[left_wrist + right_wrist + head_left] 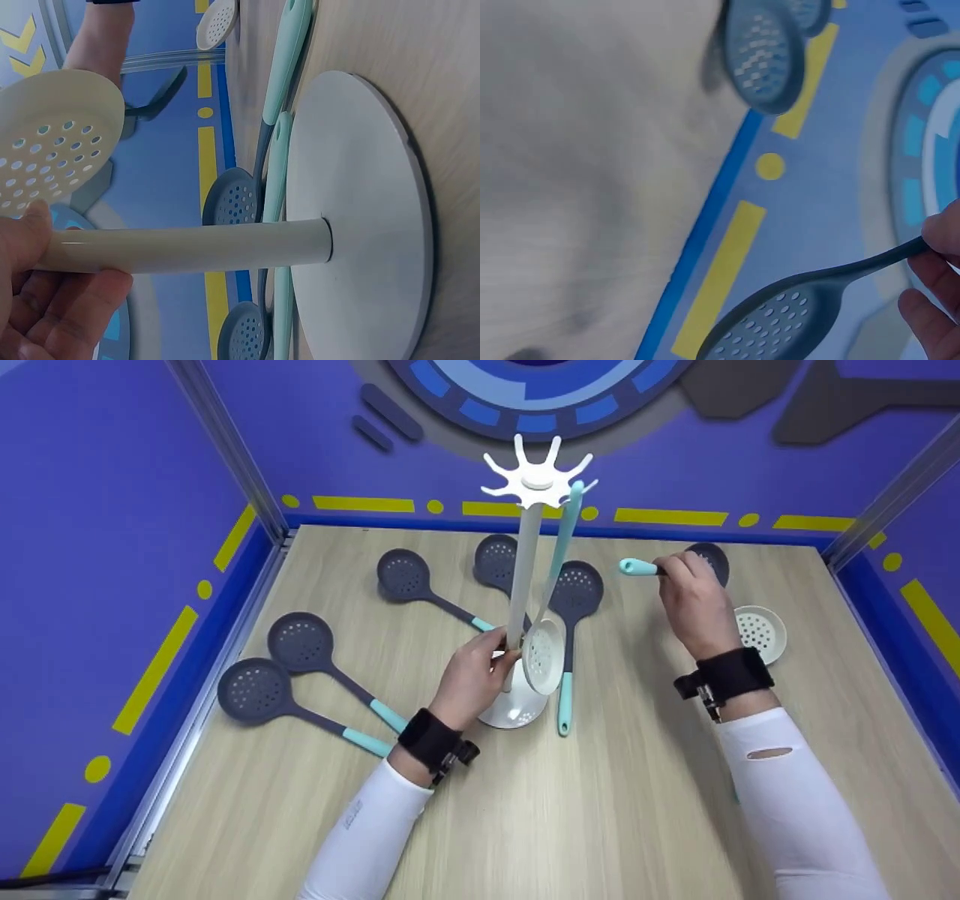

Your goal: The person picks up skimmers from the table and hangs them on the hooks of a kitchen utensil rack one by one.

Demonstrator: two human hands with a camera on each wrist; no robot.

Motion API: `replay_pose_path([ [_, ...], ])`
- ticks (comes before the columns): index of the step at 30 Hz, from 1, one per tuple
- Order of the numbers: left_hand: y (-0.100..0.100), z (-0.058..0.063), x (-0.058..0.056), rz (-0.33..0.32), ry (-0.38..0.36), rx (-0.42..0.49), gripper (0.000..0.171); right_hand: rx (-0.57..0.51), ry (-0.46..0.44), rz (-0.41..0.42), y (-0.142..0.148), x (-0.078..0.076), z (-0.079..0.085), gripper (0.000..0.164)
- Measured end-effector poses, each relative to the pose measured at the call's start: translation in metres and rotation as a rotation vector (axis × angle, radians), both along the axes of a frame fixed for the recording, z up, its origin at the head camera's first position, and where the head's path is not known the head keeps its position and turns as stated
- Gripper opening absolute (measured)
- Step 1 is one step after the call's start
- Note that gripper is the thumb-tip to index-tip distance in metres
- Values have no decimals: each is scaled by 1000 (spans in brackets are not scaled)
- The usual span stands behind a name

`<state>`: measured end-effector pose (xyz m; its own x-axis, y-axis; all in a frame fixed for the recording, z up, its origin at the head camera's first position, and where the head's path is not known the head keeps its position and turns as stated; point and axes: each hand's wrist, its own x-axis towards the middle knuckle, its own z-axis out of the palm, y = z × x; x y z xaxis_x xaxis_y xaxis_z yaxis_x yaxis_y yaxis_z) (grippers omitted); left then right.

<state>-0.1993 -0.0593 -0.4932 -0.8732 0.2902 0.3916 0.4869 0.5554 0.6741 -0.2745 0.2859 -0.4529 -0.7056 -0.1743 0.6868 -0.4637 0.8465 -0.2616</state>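
My left hand [474, 671] grips the white pole [526, 562] of a utensil stand, low down above its round base [517, 714]. From an arm of the stand's star-shaped top [537, 480] hangs a cream slotted skimmer [545, 660], its perforated head beside my left fingers. Off to the right, my right hand [696, 604] pinches a dark grey skimmer [780, 319] by its handle, held above the table. Its mint handle end [637, 568] points left towards the stand, and its head is partly hidden behind the hand in the head view.
Several dark skimmers lie on the wooden table [600, 825], including one at the left [255, 690] and one just right of the stand [576, 589]. A cream skimmer [761, 634] lies partly under my right wrist. Blue panels [375, 472] wall in the back and sides.
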Motion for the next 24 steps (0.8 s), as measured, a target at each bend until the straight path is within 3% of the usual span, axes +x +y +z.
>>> replay_pose_path([
  [8,1,0,0,0,-36,20,21,-227,24,-49,-15,33,25,23],
  [14,1,-1,0,-26,-50,45,19,-369,55,-38,-28,57,39,25],
  [24,0,-1,-1,-6,-6,-6,17,-401,84,-24,-43,85,48,35],
])
